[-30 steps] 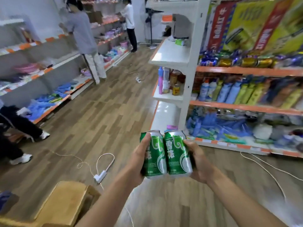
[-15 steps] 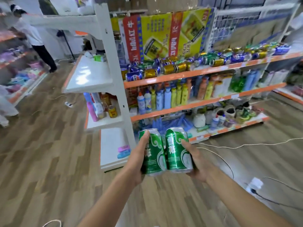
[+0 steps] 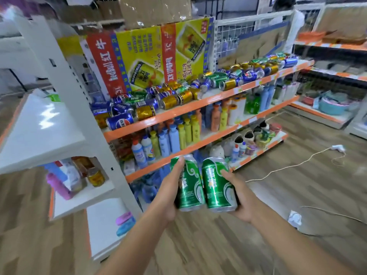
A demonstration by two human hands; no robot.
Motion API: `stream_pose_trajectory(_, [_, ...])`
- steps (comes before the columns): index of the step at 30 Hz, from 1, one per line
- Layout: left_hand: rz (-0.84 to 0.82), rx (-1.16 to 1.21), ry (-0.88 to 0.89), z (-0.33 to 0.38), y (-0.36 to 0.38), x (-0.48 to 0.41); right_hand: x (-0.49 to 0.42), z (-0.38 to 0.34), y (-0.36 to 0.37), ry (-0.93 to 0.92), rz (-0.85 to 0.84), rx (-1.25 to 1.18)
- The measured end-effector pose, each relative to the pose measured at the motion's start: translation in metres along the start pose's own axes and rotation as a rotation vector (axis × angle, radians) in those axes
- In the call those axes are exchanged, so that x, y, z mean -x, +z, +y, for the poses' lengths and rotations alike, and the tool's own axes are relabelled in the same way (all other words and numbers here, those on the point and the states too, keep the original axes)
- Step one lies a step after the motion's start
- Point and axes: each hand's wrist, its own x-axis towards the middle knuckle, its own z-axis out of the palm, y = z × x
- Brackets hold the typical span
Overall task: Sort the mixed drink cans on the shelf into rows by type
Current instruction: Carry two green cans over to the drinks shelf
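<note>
I hold two green cans upright, side by side in front of me, above the wooden floor. My left hand (image 3: 168, 192) grips the left green can (image 3: 190, 187) and my right hand (image 3: 241, 199) grips the right green can (image 3: 217, 186). Beyond them, the top orange-edged shelf (image 3: 198, 105) carries several mixed cans lying on their sides: blue cans (image 3: 120, 121), gold cans (image 3: 170, 101) and green cans (image 3: 218, 80) in a jumble. My hands are well below and in front of that shelf.
A lower shelf (image 3: 200, 142) holds coloured bottles. A white end unit (image 3: 39, 132) stands at the left. White cables and a plug (image 3: 337, 147) lie on the floor at the right. More shelving (image 3: 327, 116) stands at the far right.
The view has swung right, from the aisle with people to the can shelf, which is now closer. Both hands keep the two green cans held together.
</note>
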Motion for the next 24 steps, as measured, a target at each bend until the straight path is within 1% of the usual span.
stream_pose_trajectory(5, [-0.087,-0.036,-0.040,0.015,0.041,-0.067,-0.036,-0.046,-0.036,-0.059,0.073,-0.024])
stream_pose_trajectory(9, [-0.129,-0.045,-0.029,0.033,0.087,-0.127,-0.067,-0.099,-0.078,-0.107,0.086,-0.056])
stream_pose_trajectory(12, [-0.133,-0.054,-0.001,0.049,0.125,-0.168,-0.086,-0.143,-0.107,-0.118,0.058,-0.041])
stream_pose_trajectory(16, [-0.126,-0.078,0.024,0.063,0.161,-0.214,-0.108,-0.192,-0.139,-0.197,0.124,-0.015])
stream_pose_trajectory(21, [-0.105,-0.053,0.023,0.080,0.185,-0.265,-0.144,-0.230,-0.163,-0.251,0.176,0.061])
stream_pose_trajectory(24, [-0.068,-0.026,0.016,0.091,0.191,-0.298,-0.171,-0.248,-0.173,-0.274,0.154,0.141])
